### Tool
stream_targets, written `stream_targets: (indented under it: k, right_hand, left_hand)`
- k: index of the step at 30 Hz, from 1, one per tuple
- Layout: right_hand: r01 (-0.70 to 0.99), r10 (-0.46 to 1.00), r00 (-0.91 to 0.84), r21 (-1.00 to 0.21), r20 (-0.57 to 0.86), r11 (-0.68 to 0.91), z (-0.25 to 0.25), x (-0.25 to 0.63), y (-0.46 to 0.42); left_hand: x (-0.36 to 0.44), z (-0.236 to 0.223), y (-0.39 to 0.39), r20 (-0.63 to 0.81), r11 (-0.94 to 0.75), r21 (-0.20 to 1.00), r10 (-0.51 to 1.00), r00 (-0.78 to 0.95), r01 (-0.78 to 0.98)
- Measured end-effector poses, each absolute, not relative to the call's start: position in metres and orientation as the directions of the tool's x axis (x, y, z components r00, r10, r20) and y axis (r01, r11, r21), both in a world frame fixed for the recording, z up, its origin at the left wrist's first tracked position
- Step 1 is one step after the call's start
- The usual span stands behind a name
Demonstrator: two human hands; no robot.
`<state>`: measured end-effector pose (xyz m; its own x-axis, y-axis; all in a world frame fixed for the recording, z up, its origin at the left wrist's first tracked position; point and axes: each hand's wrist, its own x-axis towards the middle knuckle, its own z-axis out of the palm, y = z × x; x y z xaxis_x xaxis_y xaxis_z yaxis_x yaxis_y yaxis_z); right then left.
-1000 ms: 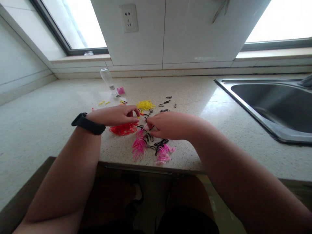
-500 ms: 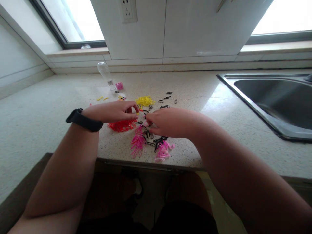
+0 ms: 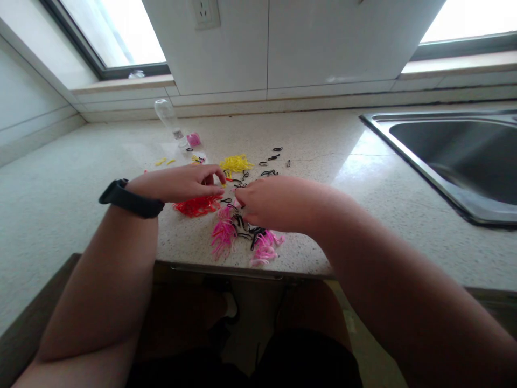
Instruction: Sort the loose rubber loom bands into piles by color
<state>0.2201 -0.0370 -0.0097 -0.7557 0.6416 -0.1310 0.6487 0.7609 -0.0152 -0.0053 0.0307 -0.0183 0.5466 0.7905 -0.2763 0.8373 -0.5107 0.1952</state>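
Small elastic bands are sorted by colour on the speckled countertop. My left hand (image 3: pixel 189 181), with a dark wristband (image 3: pixel 131 199), hovers over the red bands (image 3: pixel 197 206); its thumb and index finger are apart, with nothing visible between them. My right hand (image 3: pixel 274 202) reaches down among black bands (image 3: pixel 239 220), its thumb apart from the bent index finger; the other fingertips are partly hidden. Yellow bands (image 3: pixel 236 163) lie beyond both hands. Nearer the front edge are a pink pile (image 3: pixel 224 231) and a second pink pile (image 3: pixel 266 248).
A clear bottle (image 3: pixel 166 116) and a small pink bundle (image 3: pixel 194 139) are at the back left. Loose black bands (image 3: pixel 273 157) and yellow bands (image 3: pixel 161 161) are scattered around. At the right is a steel sink (image 3: pixel 407 151). A wall socket (image 3: pixel 205 12) is above.
The view has shifted slightly, so everything sits a little further left. My right hand has edged lower over the black bands. My left hand keeps its place by the red pile.
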Motion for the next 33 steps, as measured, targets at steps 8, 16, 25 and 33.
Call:
stream_targets:
  k: [8, 16, 25, 33]
  right_hand:
    - [0.641, 0.632, -0.763, -0.034, -0.138, 0.767, -0.008, 0.22, -0.037]
    - [0.644, 0.635, -0.764, -0.086, -0.116, 0.76, -0.013, 0.223, -0.029]
    - [0.623, 0.613, -0.782, -0.13, -0.113, 0.771, -0.015, 0.224, -0.022]
    - [0.639, 0.626, -0.769, -0.137, -0.128, 0.757, -0.014, 0.224, -0.023]
  left_hand:
    - [-0.006, -0.02, 0.033, -0.286, -0.512, 0.182, 0.79, 0.543, 0.84]
    - [-0.006, -0.02, 0.032, -0.258, -0.529, 0.21, 0.781, 0.568, 0.822]
    - [-0.008, -0.021, 0.032, -0.249, -0.527, 0.225, 0.783, 0.571, 0.82]
    - [-0.008, -0.022, 0.034, -0.253, -0.526, 0.227, 0.78, 0.571, 0.819]
